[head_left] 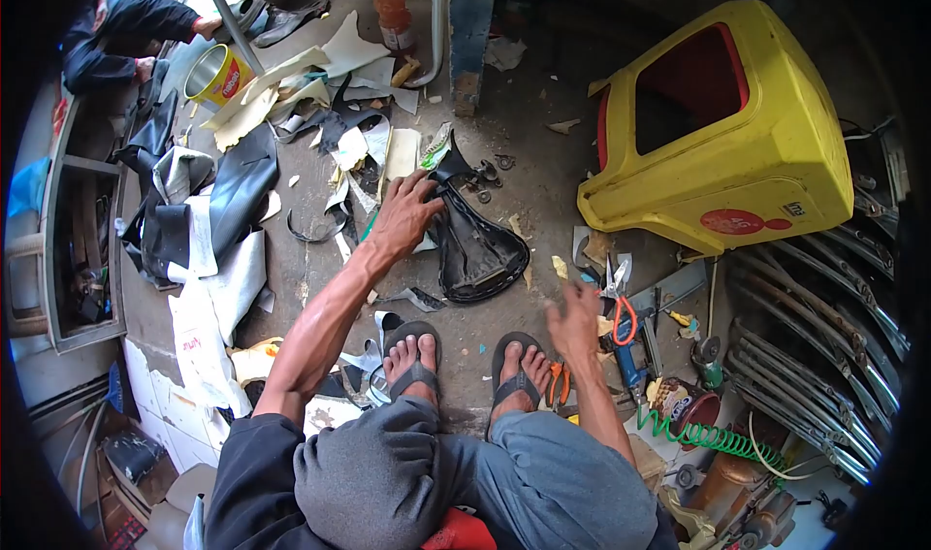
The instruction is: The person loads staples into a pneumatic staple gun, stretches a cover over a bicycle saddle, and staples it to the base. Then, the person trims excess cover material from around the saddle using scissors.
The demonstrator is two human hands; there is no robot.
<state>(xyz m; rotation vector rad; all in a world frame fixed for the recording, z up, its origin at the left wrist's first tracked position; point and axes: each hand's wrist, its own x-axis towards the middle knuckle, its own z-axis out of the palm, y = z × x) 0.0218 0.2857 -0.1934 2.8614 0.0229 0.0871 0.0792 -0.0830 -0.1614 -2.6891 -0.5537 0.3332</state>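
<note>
A black motorcycle seat base (477, 251) lies on the floor in front of my feet, its hollow ribbed side up. My left hand (403, 212) grips its narrow upper end, with the fingers bent over the edge. To the right of the base, my right hand (576, 319) hovers low over the floor, slightly blurred, fingers apart and nothing visible in them. Close to that hand are orange-handled scissors (621, 307) and orange-handled pliers (558, 383). Small dark parts (485, 174) lie just beyond the base.
A yellow plastic stool (621, 196) lies at the right, above stacked metal tubes (805, 356). Black sheet scraps (242, 177) and pale offcuts cover the left floor. A coiled green hose (722, 438) runs lower right. Another person's sleeve (145, 16) shows upper left, near a yellow tin (218, 77).
</note>
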